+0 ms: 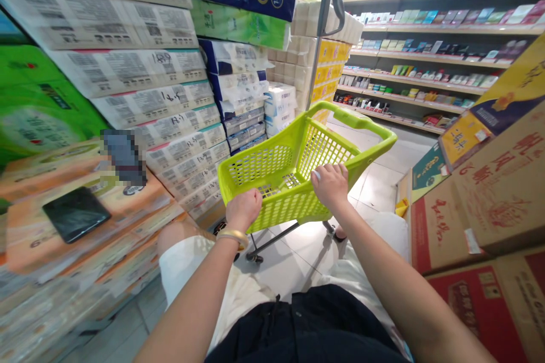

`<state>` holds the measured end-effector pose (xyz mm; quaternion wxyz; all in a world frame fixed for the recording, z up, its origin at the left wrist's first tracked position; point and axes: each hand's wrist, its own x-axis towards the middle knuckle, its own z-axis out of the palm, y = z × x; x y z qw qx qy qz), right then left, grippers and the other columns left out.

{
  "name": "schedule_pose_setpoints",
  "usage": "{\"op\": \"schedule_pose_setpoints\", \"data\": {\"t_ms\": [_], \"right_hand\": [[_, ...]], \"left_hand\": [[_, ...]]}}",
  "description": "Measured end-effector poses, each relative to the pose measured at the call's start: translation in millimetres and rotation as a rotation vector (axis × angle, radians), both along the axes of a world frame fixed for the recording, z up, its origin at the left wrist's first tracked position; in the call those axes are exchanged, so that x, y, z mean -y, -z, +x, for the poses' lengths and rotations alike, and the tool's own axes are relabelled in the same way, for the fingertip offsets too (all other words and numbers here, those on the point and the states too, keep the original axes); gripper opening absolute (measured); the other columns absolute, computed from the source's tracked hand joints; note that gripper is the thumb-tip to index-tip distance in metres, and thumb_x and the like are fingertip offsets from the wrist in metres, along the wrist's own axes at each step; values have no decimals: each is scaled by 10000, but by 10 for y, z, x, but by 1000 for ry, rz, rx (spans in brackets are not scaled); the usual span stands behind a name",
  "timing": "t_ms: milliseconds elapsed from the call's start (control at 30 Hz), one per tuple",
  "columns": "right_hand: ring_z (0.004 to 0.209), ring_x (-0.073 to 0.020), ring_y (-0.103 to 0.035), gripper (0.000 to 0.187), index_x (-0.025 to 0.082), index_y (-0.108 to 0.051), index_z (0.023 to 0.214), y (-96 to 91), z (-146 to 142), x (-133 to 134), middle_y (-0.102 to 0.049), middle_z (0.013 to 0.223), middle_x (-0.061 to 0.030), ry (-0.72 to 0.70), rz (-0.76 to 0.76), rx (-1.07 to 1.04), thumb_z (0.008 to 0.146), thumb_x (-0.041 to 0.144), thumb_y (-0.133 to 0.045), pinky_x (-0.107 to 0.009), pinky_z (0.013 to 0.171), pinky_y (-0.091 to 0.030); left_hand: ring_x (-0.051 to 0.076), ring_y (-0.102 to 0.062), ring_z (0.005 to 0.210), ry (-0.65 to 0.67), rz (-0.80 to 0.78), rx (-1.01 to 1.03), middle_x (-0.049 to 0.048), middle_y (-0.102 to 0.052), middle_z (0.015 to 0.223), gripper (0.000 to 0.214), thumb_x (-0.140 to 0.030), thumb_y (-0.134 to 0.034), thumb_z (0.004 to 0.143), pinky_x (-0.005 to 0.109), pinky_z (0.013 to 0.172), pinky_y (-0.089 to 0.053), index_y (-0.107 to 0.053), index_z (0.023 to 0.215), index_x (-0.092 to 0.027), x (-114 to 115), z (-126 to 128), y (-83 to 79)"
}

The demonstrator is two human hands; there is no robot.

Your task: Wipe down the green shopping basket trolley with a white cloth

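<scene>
Left hand (243,210) and right hand (331,184) are clenching the near rim of a green wheeled basket (272,164), fingers curled over it, with no goods showing inside yet. The basket is standing on floor tiles (374,187) between tissue packs (170,85) and cartons (481,198), open aisle ahead.

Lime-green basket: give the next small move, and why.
Probably roll the lime-green wheeled shopping basket slightly forward: your left hand and right hand grip its near rim, and the tiled floor runs on ahead between toilet-paper stacks and cardboard cartons.
</scene>
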<state>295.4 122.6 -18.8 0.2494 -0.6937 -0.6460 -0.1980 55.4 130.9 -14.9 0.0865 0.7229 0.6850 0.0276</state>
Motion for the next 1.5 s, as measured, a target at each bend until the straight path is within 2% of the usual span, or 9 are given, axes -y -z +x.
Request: {"op": "schedule_pose_setpoints", "data": {"t_ms": [233,367,533,867,1000,1133,1367,1500], "right_hand": [[936,-227,-545,196,232,-670,837,218,-777,95,-668,874,-49,-184,-18,-43,941,333,-537,-377,1086,-265],[931,-218,-550,198,237,-662,844,267,-947,128,-666,873,-40,-238,-22,-43,948,344,-533,-372,1095,-259],[922,-204,-570,194,246,-671,879,207,-769,132,-687,882,-21,-278,-46,-14,959,355,-531,-388,1102,-223],[922,-219,-561,281,238,-680,820,-9,72,20,-694,874,-45,-86,-8,64,973,367,-482,-386,1086,-232],[931,-237,-555,284,229,-689,809,-17,172,-32,-692,880,-64,-20,31,38,957,358,-484,-402,1069,-256],[928,-250,-554,251,218,-694,806,48,-91,-21,-688,874,-84,-7,16,-2,937,327,-509,-410,1067,-285],[946,-229,-556,178,235,-667,847,205,-839,100,-673,888,-52,-197,-55,-55,938,329,-546,-389,1099,-276],[939,-218,-561,194,237,-665,844,229,-956,135,-671,875,-42,-231,-64,-50,946,341,-537,-380,1112,-263]], "left_hand": [[264,-705,967,6,10,-4,78,-765,1072,504,-344,-233,958,345,765,-492,-726,1030,-269,-8,11,-2],[262,-707,969,10,13,-9,75,-767,1066,507,-348,-229,962,343,767,-491,-728,1005,-271,1,-4,-4],[250,-709,955,13,10,-2,69,-768,1066,489,-348,-244,961,328,761,-490,-725,1014,-273,5,-7,-18],[254,-703,964,15,3,9,66,-764,1076,491,-352,-242,956,332,767,-495,-720,1035,-274,3,-19,-16],[256,-702,960,14,8,7,74,-765,1073,498,-356,-240,957,335,769,-496,-724,1030,-269,1,-20,-2],[258,-705,956,16,10,5,74,-766,1067,488,-344,-245,954,338,758,-494,-722,1030,-271,2,-12,-6],[247,-708,947,13,26,5,70,-769,1060,487,-355,-249,963,331,758,-489,-727,1015,-279,-2,-10,-2],[248,-708,954,17,16,-2,69,-768,1063,495,-357,-242,965,333,762,-490,-729,1010,-280,6,-17,-8]]}}
